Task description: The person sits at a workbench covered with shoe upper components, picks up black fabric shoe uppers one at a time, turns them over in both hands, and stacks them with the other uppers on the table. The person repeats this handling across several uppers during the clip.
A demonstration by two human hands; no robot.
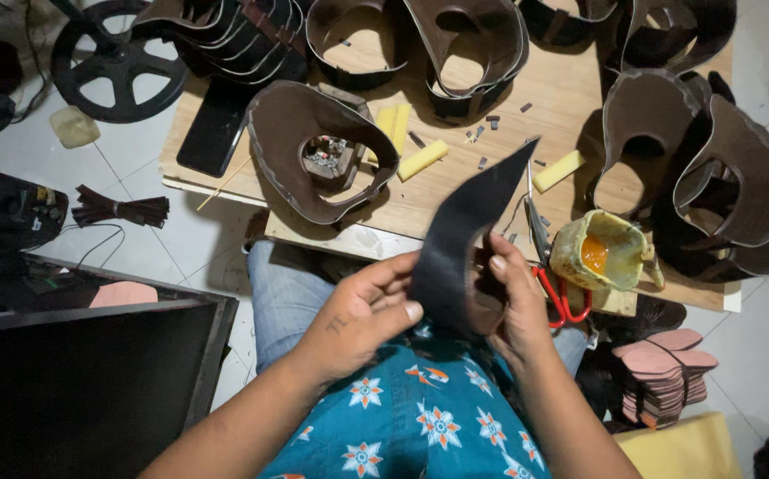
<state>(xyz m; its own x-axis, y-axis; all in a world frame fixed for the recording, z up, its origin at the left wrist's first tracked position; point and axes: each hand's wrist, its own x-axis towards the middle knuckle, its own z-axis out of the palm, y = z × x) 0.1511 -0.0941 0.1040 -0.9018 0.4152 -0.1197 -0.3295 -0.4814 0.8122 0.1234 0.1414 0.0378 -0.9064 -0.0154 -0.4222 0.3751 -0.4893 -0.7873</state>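
Wooden board carries curved brown leather pieces — stacked along the rear and right edge — plus yellow foam blocks and small scraps. Glue pot sits at the front edge, red-handled scissors just beside it. Pink insoles stacked on floor; black wheel upper left

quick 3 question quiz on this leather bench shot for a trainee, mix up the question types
1. True or false: both hands grip the dark leather piece.
2. The pot of orange glue sits on which side of the held piece? A) the person's left B) the person's right
3. Fill in: the scissors by the right hand have ___ handles.

Key:
1. True: the left hand pinches the lower edge and the right hand holds the other side.
2. B
3. red
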